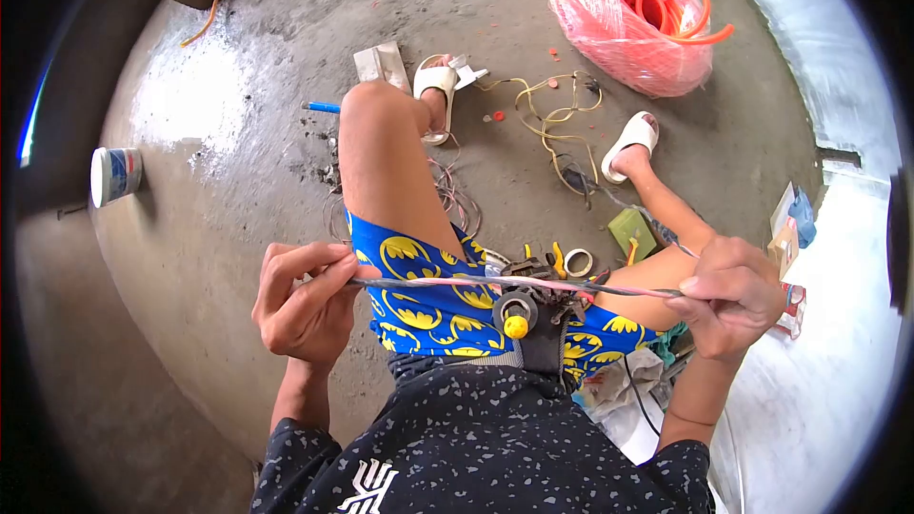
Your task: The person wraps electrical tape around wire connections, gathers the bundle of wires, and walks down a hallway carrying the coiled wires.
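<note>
Grey floor [224, 257] spreads wide, gritty and stained, meeting a bright, pale strip [790, 419] along the right; dark lens rim closes the view at both sides. I look down past the wearer's chest to bent knees, set apart.

Wire [533, 283]: a dark and pink twist, drawn nearly straight, crossing above the lap from one hand to the other. Left hand [305, 300] pinches it between thumb and fingertips, just beside the left thigh. Right hand [731, 295] grips it between thumb and bent forefinger, remaining fingers curled in, over the right thigh. Past that hand I see a twisted strand [657, 221] by the right leg; whether it is the same length I cannot tell.

Belt [543, 333] with tools sits below the span at the waist; I cannot tell if they touch. Tape roll [578, 263] shows just beyond the wire, green box [626, 227] near the right leg.

Outward of the left hand I note a broad run of floor, out to a bucket [118, 177] well apart, near the left edge. Rightward is tighter: small packets [786, 243] near the right hand. Ahead, a pale cord [545, 128] snakes between the sandals [630, 145]; wrapped coil [633, 24] stands farther out, at the top edge.
</note>
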`<state>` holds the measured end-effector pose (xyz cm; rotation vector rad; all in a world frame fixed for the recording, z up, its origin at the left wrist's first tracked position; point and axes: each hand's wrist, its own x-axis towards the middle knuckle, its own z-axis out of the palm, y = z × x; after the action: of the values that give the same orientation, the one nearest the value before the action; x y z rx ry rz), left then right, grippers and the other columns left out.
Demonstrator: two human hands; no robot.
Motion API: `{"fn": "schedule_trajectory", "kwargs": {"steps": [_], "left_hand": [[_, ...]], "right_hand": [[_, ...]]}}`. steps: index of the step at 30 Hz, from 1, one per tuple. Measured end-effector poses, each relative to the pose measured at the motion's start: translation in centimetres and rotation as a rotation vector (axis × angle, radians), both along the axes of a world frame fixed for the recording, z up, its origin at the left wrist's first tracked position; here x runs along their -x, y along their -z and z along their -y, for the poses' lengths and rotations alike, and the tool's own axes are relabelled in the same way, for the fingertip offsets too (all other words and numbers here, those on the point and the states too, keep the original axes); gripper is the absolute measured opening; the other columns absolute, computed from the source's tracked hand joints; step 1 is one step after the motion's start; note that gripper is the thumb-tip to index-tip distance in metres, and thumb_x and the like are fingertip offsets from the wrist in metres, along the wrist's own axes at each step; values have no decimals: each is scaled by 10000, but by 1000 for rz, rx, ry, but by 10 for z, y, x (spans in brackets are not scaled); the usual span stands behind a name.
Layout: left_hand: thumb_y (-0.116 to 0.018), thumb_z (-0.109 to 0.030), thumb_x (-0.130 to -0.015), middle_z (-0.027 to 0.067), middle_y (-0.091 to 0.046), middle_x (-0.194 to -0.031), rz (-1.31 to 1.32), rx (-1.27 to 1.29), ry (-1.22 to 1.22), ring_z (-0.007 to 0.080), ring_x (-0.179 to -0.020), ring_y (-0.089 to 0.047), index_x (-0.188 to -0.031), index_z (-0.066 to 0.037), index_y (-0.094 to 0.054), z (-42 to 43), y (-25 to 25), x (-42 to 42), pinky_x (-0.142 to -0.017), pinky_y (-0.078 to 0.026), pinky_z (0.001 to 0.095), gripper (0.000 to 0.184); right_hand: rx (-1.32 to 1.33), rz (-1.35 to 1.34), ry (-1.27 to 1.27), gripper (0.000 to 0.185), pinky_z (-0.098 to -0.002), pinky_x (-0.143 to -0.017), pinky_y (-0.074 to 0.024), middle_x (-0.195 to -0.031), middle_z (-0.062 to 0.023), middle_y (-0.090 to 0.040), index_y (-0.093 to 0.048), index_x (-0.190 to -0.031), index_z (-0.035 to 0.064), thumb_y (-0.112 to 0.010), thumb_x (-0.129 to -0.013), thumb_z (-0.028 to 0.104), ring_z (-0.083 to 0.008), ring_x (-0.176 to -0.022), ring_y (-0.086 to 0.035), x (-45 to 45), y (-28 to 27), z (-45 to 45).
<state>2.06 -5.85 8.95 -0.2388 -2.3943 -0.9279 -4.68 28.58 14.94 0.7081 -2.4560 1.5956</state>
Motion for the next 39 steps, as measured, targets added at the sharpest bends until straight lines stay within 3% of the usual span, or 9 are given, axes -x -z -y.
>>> {"fn": "schedule_trajectory", "kwargs": {"steps": [6,18,23,26,30,31,34,36,39], "left_hand": [[-824,-35,-633,49,-688,-851,49,-6,-8,156,-686,-569,-846,-60,-734,0,4,0,-577,-422,265,233],[-811,35,-601,58,-680,-850,205,-14,-22,193,-727,-596,-835,-56,-722,-2,14,1,-611,-464,287,266],[-821,15,-584,56,-681,-868,262,-13,-54,191,-763,-593,-806,-47,-718,0,16,-1,-665,-474,310,253],[-856,-62,-559,87,-666,-1040,491,172,44,236,-929,-602,-963,-58,-715,-4,-2,3,-806,-481,355,428],[-782,-293,-744,161,-535,-1307,641,-226,467,333,-1190,-518,-1326,-23,-509,-44,-35,16,-1012,-408,421,697],[-726,-341,-805,180,-545,-1285,540,-166,571,347,-1189,-515,-1324,5,-499,-54,-31,20,-1000,-409,426,663],[-628,-460,-885,178,-634,-1080,450,-79,643,313,-978,-616,-1188,-3,-601,-93,-41,35,-831,-479,390,550],[-720,-278,-842,117,-644,-824,637,-215,711,273,-723,-588,-987,-7,-668,-106,-50,40,-665,-444,363,312],[-746,-117,-796,71,-592,-664,556,-401,680,234,-593,-528,-782,-8,-663,-111,-39,40,-583,-392,347,138]], "right_hand": [[2,-19,-28,238,-241,-476,-293,-598,0,-500,-639,-698,56,-858,-648,134,-100,-497,-414,2,0,1],[-124,-78,-72,217,-244,-464,-384,-561,-36,-571,-658,-699,41,-844,-645,136,-139,-470,-523,0,-4,3],[-159,-71,-66,178,-348,-620,-415,-573,-13,-583,-676,-700,75,-823,-626,144,-257,-610,-574,-3,-7,3],[-175,-48,-63,159,-410,-714,-434,-581,1,-590,-687,-701,95,-809,-614,149,-328,-693,-604,-4,-6,3],[-191,11,-57,141,-493,-839,-458,-591,20,-600,-702,-702,123,-792,-599,156,-422,-805,-644,-8,-2,7],[-195,26,-60,138,-514,-870,-465,-593,24,-602,-706,-702,129,-787,-595,157,-446,-832,-654,-8,-1,11],[-216,56,-95,157,-490,-826,-484,-597,14,-597,-703,-733,110,-795,-606,109,-332,-718,-656,-10,-1,21],[-250,72,-107,178,-450,-770,-512,-608,2,-598,-701,-763,91,-797,-614,70,-269,-650,-645,-10,-5,26],[-182,120,-114,227,-306,-599,-502,-650,-24,-610,-685,-832,48,-783,-638,-15,-147,-557,-598,-7,-8,28]]}}
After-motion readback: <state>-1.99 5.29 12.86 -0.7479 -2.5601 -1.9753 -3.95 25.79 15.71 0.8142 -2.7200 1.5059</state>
